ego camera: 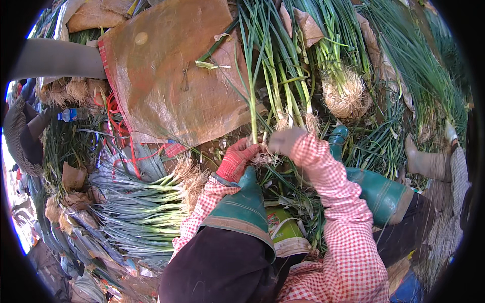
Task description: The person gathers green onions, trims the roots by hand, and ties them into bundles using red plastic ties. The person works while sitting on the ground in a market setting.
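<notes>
My left hand [235, 160], in a red knit glove, grips a green onion [252, 110] low on its white stem, near the roots. The onion stands nearly upright, its long leaves pointing away from me. Just right of those roots is my right hand [286, 141], blurred, so its fingers cannot be made out. Beyond the hands lie several loose green onions [290, 94] with roots towards me. To my left, a row of trimmed-looking green onions [151, 216] rests with its pale roots [189, 181] facing my left forearm.
A brown woven sack [170, 75] lies ahead, with red plastic twine [132, 155] at its left edge. A thick bundle of green onions [346, 89] sits ahead right. My green rubber boots [379, 193] flank a green bucket [282, 227]. A plastic bottle [70, 114] and another person's boot [428, 163] are farther out.
</notes>
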